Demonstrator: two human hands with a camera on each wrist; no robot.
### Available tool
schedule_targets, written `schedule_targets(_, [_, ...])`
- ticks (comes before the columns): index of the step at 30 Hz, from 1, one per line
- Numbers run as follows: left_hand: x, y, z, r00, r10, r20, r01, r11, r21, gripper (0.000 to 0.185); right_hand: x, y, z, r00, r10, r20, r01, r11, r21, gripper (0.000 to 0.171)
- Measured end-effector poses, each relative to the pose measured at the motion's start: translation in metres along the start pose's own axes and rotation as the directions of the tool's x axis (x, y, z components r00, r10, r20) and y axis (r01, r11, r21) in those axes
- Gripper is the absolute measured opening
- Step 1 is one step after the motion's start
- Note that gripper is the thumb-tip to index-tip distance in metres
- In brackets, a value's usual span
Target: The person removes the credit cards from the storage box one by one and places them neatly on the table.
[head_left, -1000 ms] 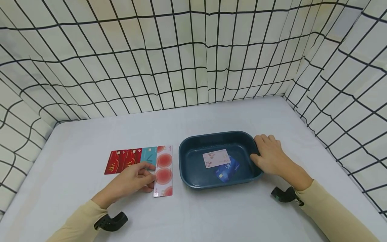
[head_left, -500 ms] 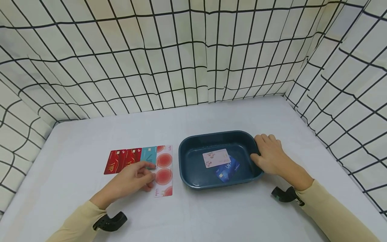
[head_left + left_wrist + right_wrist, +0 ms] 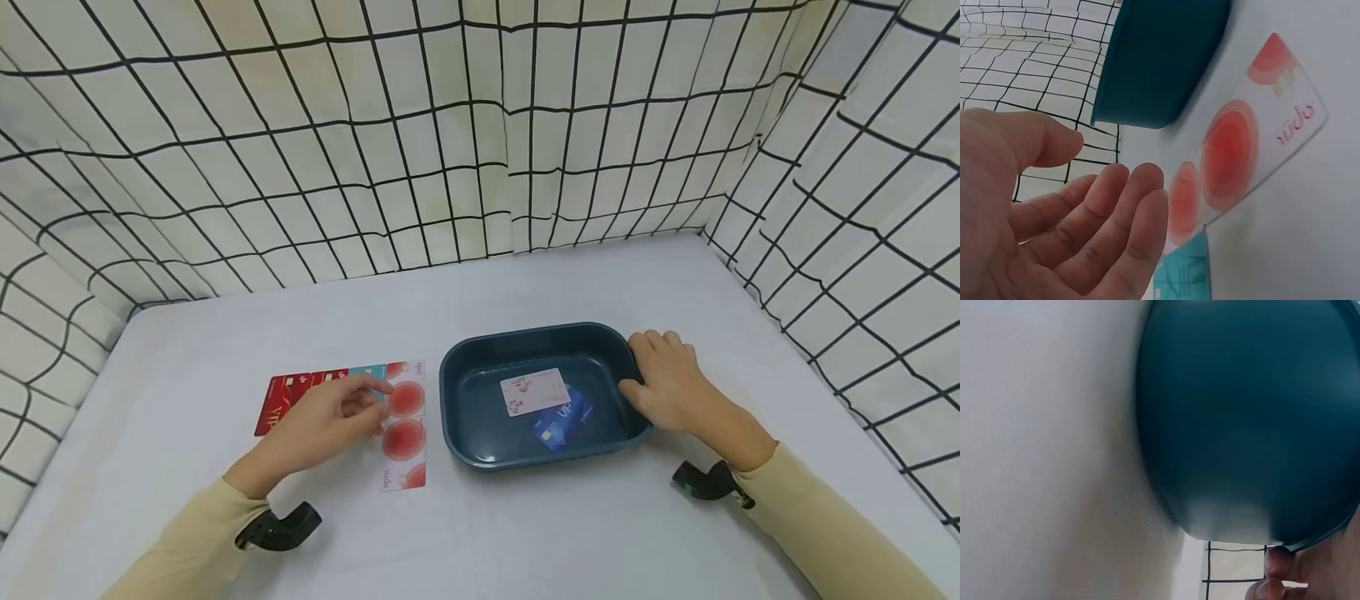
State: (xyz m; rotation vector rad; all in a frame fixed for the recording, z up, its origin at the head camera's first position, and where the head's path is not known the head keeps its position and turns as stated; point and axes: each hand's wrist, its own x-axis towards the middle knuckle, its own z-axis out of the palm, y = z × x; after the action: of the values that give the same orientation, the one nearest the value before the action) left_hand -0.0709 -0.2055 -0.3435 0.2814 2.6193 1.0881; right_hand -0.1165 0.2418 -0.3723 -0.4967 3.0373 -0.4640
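Head view: left hand (image 3: 330, 414) hovers loose-fingered, holding nothing, over the card row (image 3: 341, 398) left of the tray (image 3: 457, 417), right hand (image 3: 670, 385) grips its right rim; left wrist: white card (image 3: 1247, 147) with red circles lies flat beside relaxed fingers (image 3: 1122, 219); right wrist: fingertips (image 3: 1277, 562) curl over the dark teal rim.

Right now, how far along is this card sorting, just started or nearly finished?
Partly done, it seems. Two cards, a white card and a blue card, already lie in the tray. The right hand grips the tray's rim, while the left hand hovers open over the row, holding nothing. On the table remain the red cards, a teal card and the long red-circled card.
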Motion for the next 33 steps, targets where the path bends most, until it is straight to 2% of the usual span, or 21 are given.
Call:
schedule_targets(8, [0.01, 0.013, -0.005, 0.999, 0.031, -0.024, -0.03, 0.998, 0.05, 0.033, 0.001, -0.001, 0.0, 1.0, 0.016, 0.009, -0.016, 1.0, 0.004, 0.037])
schedule_targets(12, [0.017, 0.022, -0.009, 0.997, 0.073, -0.036, -0.069, 0.993, 0.095, 0.028, 0.001, 0.0, 0.0, 1.0, 0.017, 0.01, -0.017, 1.0, 0.006, 0.036])
schedule_targets(20, [0.031, 0.038, -0.01, 0.984, 0.168, -0.061, -0.156, 0.972, 0.175, 0.022, 0.002, 0.0, 0.002, 1.0, 0.009, 0.011, -0.009, 1.0, 0.015, 0.035])
schedule_targets(26, [0.043, 0.05, -0.008, 0.961, 0.256, -0.102, -0.223, 0.941, 0.256, 0.017, 0.002, 0.0, 0.002, 1.0, 0.007, 0.015, -0.007, 1.0, 0.016, 0.035])
schedule_targets(29, [0.048, 0.056, -0.007, 0.957, 0.27, -0.108, -0.233, 0.934, 0.272, 0.019, 0.002, 0.001, 0.002, 1.0, 0.008, 0.014, -0.008, 1.0, 0.015, 0.035])
schedule_targets(33, [0.057, 0.063, -0.003, 0.958, 0.27, -0.096, -0.238, 0.938, 0.253, 0.022, 0.002, 0.002, 0.002, 1.0, 0.013, 0.017, -0.014, 1.0, 0.013, 0.035])
